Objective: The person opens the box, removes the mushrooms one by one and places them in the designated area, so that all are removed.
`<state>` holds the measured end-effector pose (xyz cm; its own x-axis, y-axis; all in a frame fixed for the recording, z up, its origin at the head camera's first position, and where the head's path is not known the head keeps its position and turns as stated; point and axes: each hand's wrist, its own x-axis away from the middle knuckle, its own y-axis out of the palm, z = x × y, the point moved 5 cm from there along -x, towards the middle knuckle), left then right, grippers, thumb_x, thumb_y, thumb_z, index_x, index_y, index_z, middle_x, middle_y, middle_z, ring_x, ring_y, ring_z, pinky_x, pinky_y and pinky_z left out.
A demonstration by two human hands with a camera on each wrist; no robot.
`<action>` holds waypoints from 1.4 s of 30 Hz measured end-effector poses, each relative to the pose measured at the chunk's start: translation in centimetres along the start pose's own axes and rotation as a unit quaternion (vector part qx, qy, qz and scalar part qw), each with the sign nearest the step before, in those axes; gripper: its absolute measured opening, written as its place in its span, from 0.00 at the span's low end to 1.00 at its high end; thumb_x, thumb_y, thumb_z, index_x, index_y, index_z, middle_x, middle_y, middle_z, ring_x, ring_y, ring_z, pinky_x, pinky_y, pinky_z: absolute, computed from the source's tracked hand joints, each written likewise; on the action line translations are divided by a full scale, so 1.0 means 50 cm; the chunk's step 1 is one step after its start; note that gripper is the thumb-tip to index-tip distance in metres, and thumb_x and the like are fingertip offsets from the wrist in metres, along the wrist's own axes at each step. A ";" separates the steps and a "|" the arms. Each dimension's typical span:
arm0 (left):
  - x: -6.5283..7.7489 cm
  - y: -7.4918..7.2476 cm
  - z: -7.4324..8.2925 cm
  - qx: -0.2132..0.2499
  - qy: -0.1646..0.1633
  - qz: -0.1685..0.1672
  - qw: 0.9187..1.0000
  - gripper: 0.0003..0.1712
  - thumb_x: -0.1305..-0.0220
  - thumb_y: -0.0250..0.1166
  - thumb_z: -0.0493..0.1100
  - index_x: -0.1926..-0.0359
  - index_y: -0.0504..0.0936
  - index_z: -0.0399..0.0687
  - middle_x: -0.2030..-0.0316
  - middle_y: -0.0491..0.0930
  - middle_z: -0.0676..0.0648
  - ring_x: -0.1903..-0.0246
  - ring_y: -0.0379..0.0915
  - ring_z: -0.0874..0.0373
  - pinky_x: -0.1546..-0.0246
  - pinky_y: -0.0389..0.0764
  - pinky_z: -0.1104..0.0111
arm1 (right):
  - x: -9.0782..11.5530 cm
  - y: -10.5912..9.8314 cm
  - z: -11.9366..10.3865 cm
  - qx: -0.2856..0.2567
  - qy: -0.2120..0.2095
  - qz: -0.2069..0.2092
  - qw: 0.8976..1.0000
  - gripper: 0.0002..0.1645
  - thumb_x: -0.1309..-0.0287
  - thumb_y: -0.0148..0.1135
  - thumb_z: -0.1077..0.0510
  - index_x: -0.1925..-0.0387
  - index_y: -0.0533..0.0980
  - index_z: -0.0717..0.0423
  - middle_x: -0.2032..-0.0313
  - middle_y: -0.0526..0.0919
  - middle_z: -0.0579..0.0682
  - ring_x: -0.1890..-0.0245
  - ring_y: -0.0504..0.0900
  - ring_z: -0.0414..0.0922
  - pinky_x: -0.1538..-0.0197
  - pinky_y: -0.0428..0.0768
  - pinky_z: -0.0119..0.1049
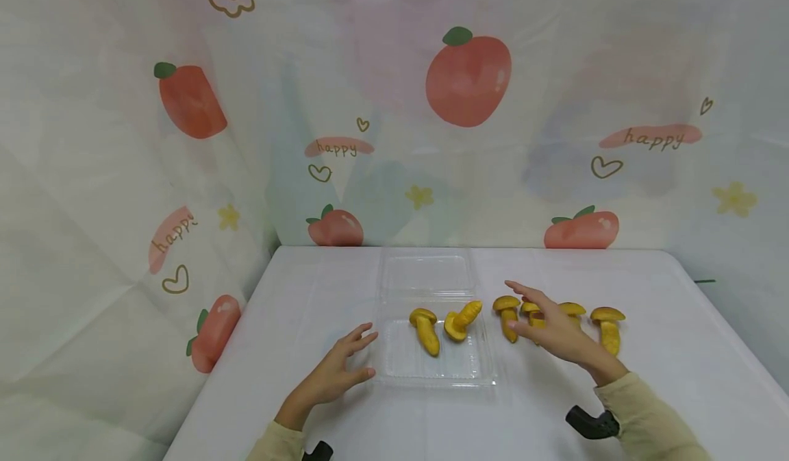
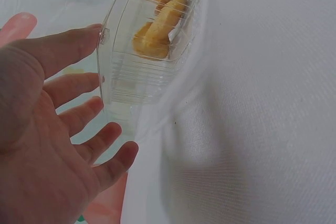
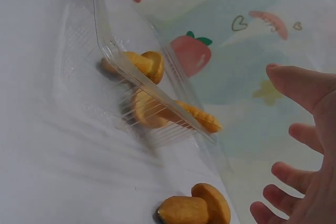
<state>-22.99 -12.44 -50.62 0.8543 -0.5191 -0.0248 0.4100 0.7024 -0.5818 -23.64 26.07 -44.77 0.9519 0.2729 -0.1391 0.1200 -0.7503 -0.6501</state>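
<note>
A clear plastic clamshell box lies open on the table with two yellow toy-like mushrooms inside. One mushroom has its cap toward the back; the other leans with its stem pointing up and right. My left hand is beside the box's left edge, fingers spread and holding nothing; in the left wrist view its fingertips overlap the box rim. To the right of the box, my right hand hovers over a row of several mushrooms, partly hiding them. Its fingers are apart and grip nothing. Nearest the box stands one mushroom.
The box's transparent lid lies folded back toward the rear of the white table. At the row's right end is another mushroom. A printed cloth backdrop rises behind and on the left. Black curved pieces sit by the wrists.
</note>
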 end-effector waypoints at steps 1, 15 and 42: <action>0.000 0.000 0.000 -0.001 0.002 0.001 1.000 0.37 0.32 0.67 0.42 0.26 0.65 0.38 0.21 0.52 0.37 0.23 0.45 0.30 0.30 0.54 0.31 | -0.004 0.004 0.000 -0.009 0.002 -0.005 1.000 0.44 0.35 0.66 0.52 0.24 0.58 0.56 0.28 0.64 0.68 0.35 0.65 0.67 0.37 0.69 0.70; -0.001 0.000 0.003 -0.005 0.002 -0.001 1.000 0.38 0.32 0.67 0.43 0.26 0.65 0.38 0.21 0.52 0.36 0.22 0.43 0.30 0.29 0.52 0.31 | -0.051 0.066 -0.001 -0.011 0.007 -0.045 0.999 0.45 0.39 0.69 0.47 0.25 0.62 0.50 0.26 0.61 0.66 0.30 0.64 0.70 0.35 0.66 0.74; -0.003 0.000 0.000 0.007 0.002 -0.003 1.000 0.38 0.33 0.67 0.41 0.26 0.65 0.38 0.21 0.53 0.37 0.23 0.45 0.31 0.30 0.53 0.31 | -0.105 0.129 0.014 0.051 -0.015 -0.027 0.998 0.26 0.44 0.73 0.64 0.42 0.81 0.59 0.39 0.75 0.60 0.37 0.68 0.63 0.35 0.69 0.67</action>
<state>-23.13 -12.38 -50.63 0.8506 -0.5253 -0.0245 0.4197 0.7063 -0.5701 -28.08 20.21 -48.73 0.9357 0.3307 -0.1231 0.1406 -0.6693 -0.7296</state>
